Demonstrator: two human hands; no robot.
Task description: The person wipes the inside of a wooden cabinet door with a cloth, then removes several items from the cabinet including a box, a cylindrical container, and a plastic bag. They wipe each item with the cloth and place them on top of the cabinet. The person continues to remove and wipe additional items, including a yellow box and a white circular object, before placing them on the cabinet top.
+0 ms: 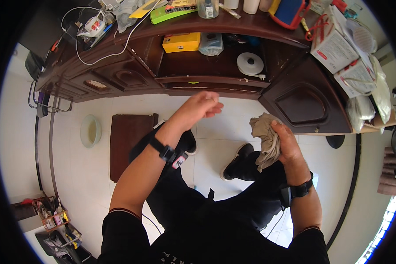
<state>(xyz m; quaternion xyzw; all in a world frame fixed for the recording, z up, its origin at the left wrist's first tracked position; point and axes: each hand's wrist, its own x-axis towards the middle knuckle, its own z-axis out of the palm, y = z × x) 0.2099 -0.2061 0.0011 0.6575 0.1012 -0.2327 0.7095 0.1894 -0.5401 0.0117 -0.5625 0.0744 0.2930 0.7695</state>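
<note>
My left hand [207, 105] hangs in front of the cabinet's open middle compartment, slightly blurred. Its fingers are loosely bent, and I see nothing in them. Over to the right, my right hand [286, 140] grips a crumpled beige-brown cloth [266, 142], thumb on top and the fabric bunched beside the palm. The fingers behind the cloth are hidden. Ahead stands a dark red-brown wooden cabinet [214, 90] with chipped paint along its edges. In its compartment are a yellow box [181, 42], a plastic-wrapped package [211, 44] and a white round appliance with a black knob [250, 63].
A detached-looking brown wooden panel [128, 145] lies left of my legs. Beyond it sits a pale basin holding cloudy liquid [91, 131]. A white cable [102, 62] droops over the cabinet front. Stacked cartons [335, 43] and plastic bags [361, 109] crowd the right end.
</note>
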